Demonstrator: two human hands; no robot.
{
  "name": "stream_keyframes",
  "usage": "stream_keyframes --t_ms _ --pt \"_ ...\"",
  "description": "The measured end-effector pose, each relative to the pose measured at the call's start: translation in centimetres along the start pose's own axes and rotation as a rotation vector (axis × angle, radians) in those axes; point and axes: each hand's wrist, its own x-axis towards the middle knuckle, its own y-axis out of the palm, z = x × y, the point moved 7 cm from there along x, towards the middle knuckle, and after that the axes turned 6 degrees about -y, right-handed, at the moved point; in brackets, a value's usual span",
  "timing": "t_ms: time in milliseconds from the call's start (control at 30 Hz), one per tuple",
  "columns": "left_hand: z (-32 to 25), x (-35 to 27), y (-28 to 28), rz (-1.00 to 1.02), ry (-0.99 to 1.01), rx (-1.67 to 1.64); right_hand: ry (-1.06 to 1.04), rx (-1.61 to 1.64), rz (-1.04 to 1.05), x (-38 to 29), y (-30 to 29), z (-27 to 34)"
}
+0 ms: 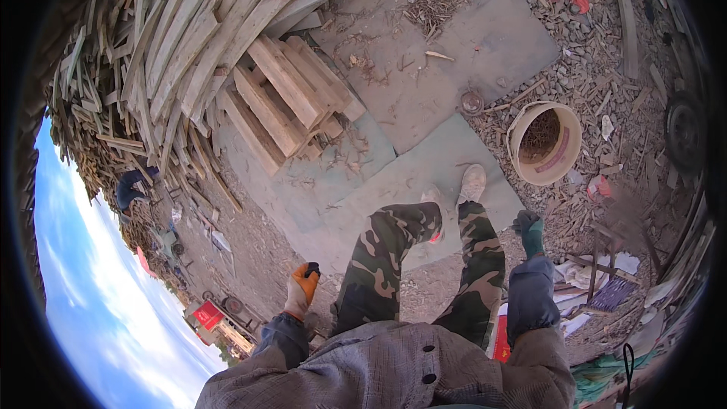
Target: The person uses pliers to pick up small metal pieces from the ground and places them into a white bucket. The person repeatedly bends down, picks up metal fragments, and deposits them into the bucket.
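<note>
My left hand [302,289] wears an orange and white work glove and hangs at my left side, its fingers curled; whether something small and dark is in it or this is the glove's fingertip, I cannot tell. My right hand [530,230], in a dark green glove, is low at my right side, fingers bent, with nothing visible in it. Beyond my feet, on flat sheeting [363,204], lies a stack of squared timber pieces [278,102]. A cream plastic bucket [514,139] holding rusty nails stands ahead of my right hand.
A large heap of long boards [187,40] rises at the upper left. Wood scraps and rubble [602,108] cover the ground at right, near a wheel [683,132]. A metal-framed seat [610,289] stands behind my right hand. Another person [132,187] bends by the far woodpile.
</note>
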Motion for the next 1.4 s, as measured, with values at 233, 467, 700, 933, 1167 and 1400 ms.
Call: stream_keyframes --t_ms 233,467,700,933,1167,1400 --pt "-28.7 9.3 15.6 0.335 0.464 -0.473 -0.019 -0.458 -0.084 -5.6 -6.7 -3.7" --pt "-29.1 7.9 36.3 0.942 0.661 0.553 -0.235 -0.412 -0.132 1.8 10.2 7.0" --pt "-34.1 16.5 34.6 0.920 0.669 1.002 -0.449 -0.811 -0.161 21.9 30.8 16.8" --pt "-37.7 19.2 33.1 0.920 0.539 0.728 -0.629 -1.526 -0.075 34.4 42.0 22.5" --pt "-40.6 20.6 32.4 0.858 0.422 0.452 -0.544 0.155 -0.110 35.1 30.6 27.6" --pt "-40.8 21.7 32.5 0.828 0.442 0.471 -0.370 -0.873 -0.395 26.8 22.0 17.7"
